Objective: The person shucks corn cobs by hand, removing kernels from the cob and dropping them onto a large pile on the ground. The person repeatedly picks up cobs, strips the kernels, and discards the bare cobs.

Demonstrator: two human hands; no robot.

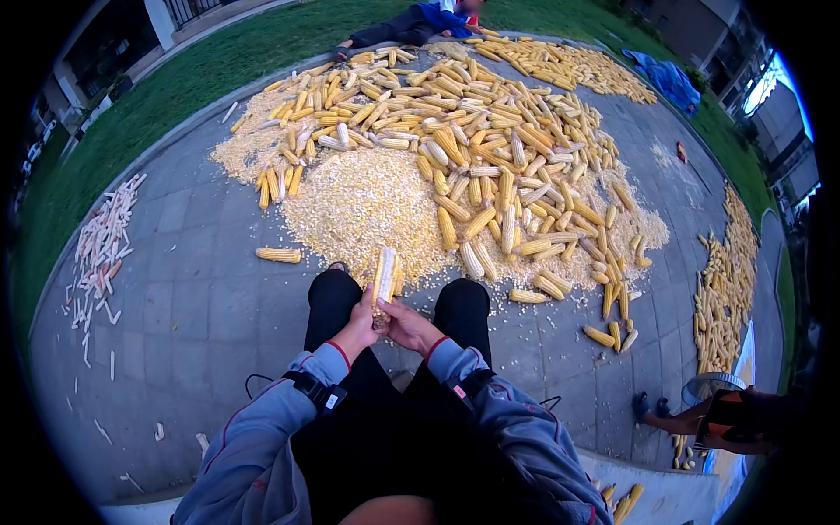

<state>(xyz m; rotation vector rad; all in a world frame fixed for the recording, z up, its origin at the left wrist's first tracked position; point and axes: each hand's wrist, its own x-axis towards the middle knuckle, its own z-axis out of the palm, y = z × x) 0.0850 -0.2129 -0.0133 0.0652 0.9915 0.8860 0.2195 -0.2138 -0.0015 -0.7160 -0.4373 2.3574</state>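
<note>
Between my knees I hold a corn cob (pixel 386 279) upright in both hands. A strip along its near face is stripped to the pale core, and yellow kernels remain on its sides. My left hand (pixel 360 325) wraps the lower left side of the cob. My right hand (pixel 411 325) grips the lower right side, its thumb lying across the front. Just beyond the cob lies a heap of loose kernels (pixel 361 203). A large pile of unshelled corn cobs (pixel 499 151) adjoins it on the right and behind.
Bare stripped cobs (pixel 105 236) lie scattered at the far left. One yellow cob (pixel 278 255) rests left of the kernels. More corn (pixel 725 289) is spread at the right, near a standing person (pixel 735 420) and a metal basin (pixel 712 384). Another person (pixel 420 23) reclines at the back, and a blue tarp (pixel 666 79) lies on grass.
</note>
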